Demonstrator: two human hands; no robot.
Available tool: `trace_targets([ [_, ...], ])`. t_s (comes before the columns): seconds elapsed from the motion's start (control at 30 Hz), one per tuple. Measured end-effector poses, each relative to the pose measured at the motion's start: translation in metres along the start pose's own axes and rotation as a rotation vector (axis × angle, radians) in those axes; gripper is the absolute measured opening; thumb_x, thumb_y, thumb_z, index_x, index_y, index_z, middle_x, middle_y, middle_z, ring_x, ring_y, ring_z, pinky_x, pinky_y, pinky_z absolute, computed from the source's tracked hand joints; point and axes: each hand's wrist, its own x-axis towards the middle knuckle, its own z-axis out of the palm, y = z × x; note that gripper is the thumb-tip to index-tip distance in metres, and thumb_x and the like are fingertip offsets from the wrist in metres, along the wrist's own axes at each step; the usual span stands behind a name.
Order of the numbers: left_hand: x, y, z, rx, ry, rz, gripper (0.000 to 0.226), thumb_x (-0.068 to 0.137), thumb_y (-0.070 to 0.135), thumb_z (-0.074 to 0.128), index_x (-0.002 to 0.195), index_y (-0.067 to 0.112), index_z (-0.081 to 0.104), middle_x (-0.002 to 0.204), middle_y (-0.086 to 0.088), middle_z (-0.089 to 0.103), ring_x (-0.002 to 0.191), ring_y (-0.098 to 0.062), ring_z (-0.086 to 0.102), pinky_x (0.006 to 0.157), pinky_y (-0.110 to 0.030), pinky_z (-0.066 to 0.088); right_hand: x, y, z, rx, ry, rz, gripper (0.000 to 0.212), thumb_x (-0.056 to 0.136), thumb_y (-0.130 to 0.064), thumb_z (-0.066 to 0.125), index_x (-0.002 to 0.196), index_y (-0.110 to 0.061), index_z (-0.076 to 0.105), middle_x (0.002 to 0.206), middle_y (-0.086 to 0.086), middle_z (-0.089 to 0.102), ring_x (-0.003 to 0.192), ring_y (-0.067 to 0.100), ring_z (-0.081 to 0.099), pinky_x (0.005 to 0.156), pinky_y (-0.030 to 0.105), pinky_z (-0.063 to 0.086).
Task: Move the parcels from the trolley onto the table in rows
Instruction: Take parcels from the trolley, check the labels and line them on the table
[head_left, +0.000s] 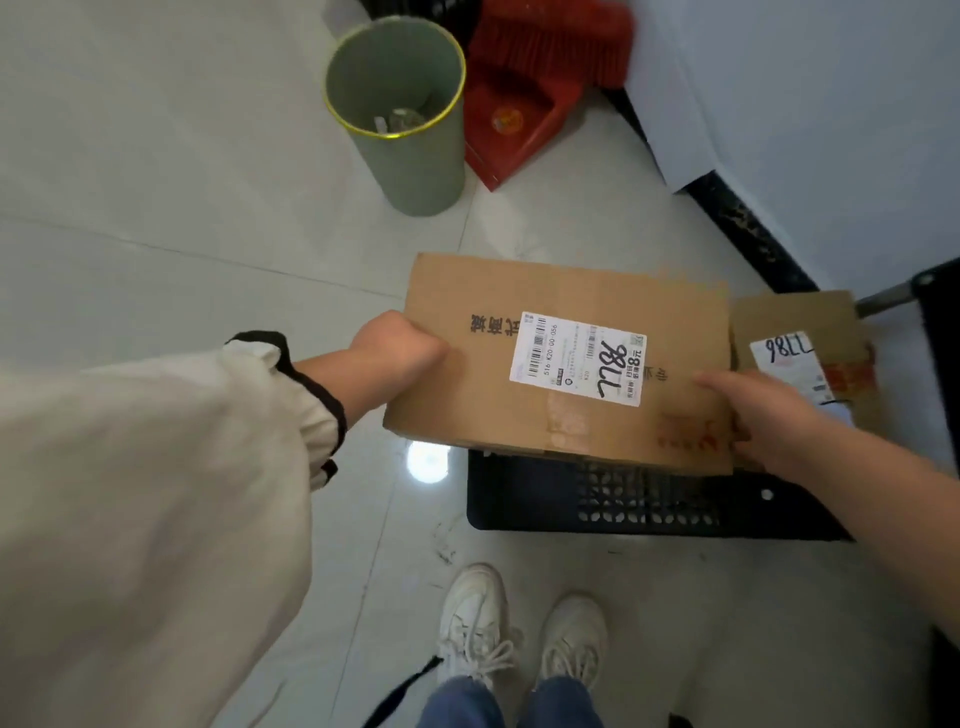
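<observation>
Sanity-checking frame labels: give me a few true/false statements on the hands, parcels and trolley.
1. The left hand and right hand both hold the large box. True.
2. The trolley carries no other parcel. False: a smaller box sits right of the large one.
3. The bin is red. False: it is green; the dustpan is red.
4. The large box bears a white label. True.

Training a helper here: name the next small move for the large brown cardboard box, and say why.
Probably lift the large brown cardboard box straight up: the left hand and right hand hold its opposite ends, and it lies over the black perforated plastic trolley.
</observation>
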Motion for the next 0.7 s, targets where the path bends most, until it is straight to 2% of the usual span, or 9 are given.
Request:
trace_targets([
  [0.1, -0.051, 0.038, -0.073, -0.072, 0.053, 0.059, 0.018, 0.08, 0.021, 0.057, 0.094, 0.01, 0.058, 0.089, -0.006, 0.059, 0.08, -0.024, 0.056, 0.065, -0.031, 0.046, -0.068, -0.06, -0.02, 0.01, 0.006, -0.104, 0.034, 0.088, -0.031, 0.059, 0.115, -0.011, 0.056, 0.095, 0.005, 0.066, 0.082, 0.021, 0.063, 0.062, 0.033, 0.049],
  [0.13, -0.073, 0.051, -0.099, -0.103, 0.078, 0.08, 0.019, 0.081, 0.021, 0.057, 0.096, 0.009, 0.06, 0.09, -0.007, 0.059, 0.08, -0.025, 0.056, 0.065, -0.031, 0.046, -0.095, -0.081, -0.029, 0.004, 0.021, -0.153, 0.032, 0.089, -0.031, 0.058, 0.115, -0.012, 0.055, 0.093, 0.005, 0.066, 0.081, 0.021, 0.063, 0.06, 0.032, 0.049],
  [0.2, -0.122, 0.071, -0.153, -0.153, 0.155, 0.145, 0.011, 0.082, 0.018, 0.058, 0.091, 0.013, 0.06, 0.086, -0.005, 0.061, 0.073, -0.022, 0.054, 0.059, -0.028, 0.041, -0.154, -0.122, -0.042, -0.003, 0.029, -0.266, 0.033, 0.09, -0.032, 0.057, 0.116, -0.012, 0.054, 0.093, 0.005, 0.066, 0.084, 0.024, 0.064, 0.069, 0.037, 0.051],
  [0.27, -0.176, 0.089, -0.205, -0.217, 0.208, 0.197, 0.004, 0.083, 0.017, 0.061, 0.085, 0.019, 0.059, 0.087, -0.004, 0.063, 0.074, -0.02, 0.055, 0.06, -0.029, 0.041, -0.221, -0.161, -0.055, -0.013, 0.064, -0.392, 0.032, 0.09, -0.033, 0.057, 0.115, -0.013, 0.053, 0.09, 0.003, 0.065, 0.08, 0.022, 0.063, 0.065, 0.034, 0.048],
  [0.37, -0.266, 0.11, -0.285, -0.281, 0.287, 0.29, 0.01, 0.082, 0.016, 0.064, 0.09, 0.022, 0.062, 0.096, -0.005, 0.068, 0.09, -0.024, 0.062, 0.078, -0.035, 0.049, -0.329, -0.211, -0.071, 0.022, 0.069, -0.577, 0.035, 0.09, -0.031, 0.057, 0.121, -0.017, 0.049, 0.089, -0.004, 0.062, 0.076, 0.014, 0.061, 0.057, 0.028, 0.043],
  [0.43, -0.325, 0.12, -0.337, -0.314, 0.378, 0.371, 0.015, 0.082, 0.015, 0.065, 0.091, 0.025, 0.059, 0.093, 0.0, 0.068, 0.09, -0.021, 0.064, 0.084, -0.037, 0.049, -0.398, -0.237, -0.079, 0.007, 0.068, -0.703, 0.044, 0.089, -0.031, 0.057, 0.13, -0.021, 0.044, 0.098, -0.007, 0.061, 0.081, 0.009, 0.059, 0.063, 0.026, 0.043],
  [0.5, -0.382, 0.127, -0.38, -0.341, 0.479, 0.435, 0.023, 0.082, 0.018, 0.066, 0.101, 0.028, 0.058, 0.095, 0.006, 0.063, 0.086, -0.013, 0.061, 0.077, -0.031, 0.046, -0.461, -0.256, -0.087, -0.013, 0.058, -0.821, 0.044, 0.089, -0.032, 0.057, 0.13, -0.025, 0.044, 0.106, -0.013, 0.061, 0.085, 0.003, 0.059, 0.075, 0.027, 0.044],
  [0.6, -0.456, 0.138, -0.432, -0.42, 0.576, 0.499, 0.045, 0.085, 0.023, 0.065, 0.129, 0.022, 0.052, 0.113, 0.006, 0.062, 0.098, -0.014, 0.059, 0.075, -0.029, 0.045, -0.54, -0.279, -0.099, 0.011, 0.078, -0.985, 0.034, 0.088, -0.03, 0.058, 0.118, -0.038, 0.045, 0.09, -0.031, 0.061, 0.072, -0.007, 0.062, 0.066, 0.019, 0.038],
  [0.7, -0.52, 0.146, -0.468, -0.52, 0.672, 0.637, 0.044, 0.087, 0.02, 0.063, 0.13, 0.024, 0.051, 0.114, 0.008, 0.063, 0.1, -0.01, 0.06, 0.069, -0.022, 0.045, -0.602, -0.296, -0.109, 0.033, 0.108, -1.137, 0.034, 0.088, -0.029, 0.058, 0.112, -0.048, 0.046, 0.084, -0.048, 0.055, 0.071, -0.017, 0.06, 0.069, 0.021, 0.036],
])
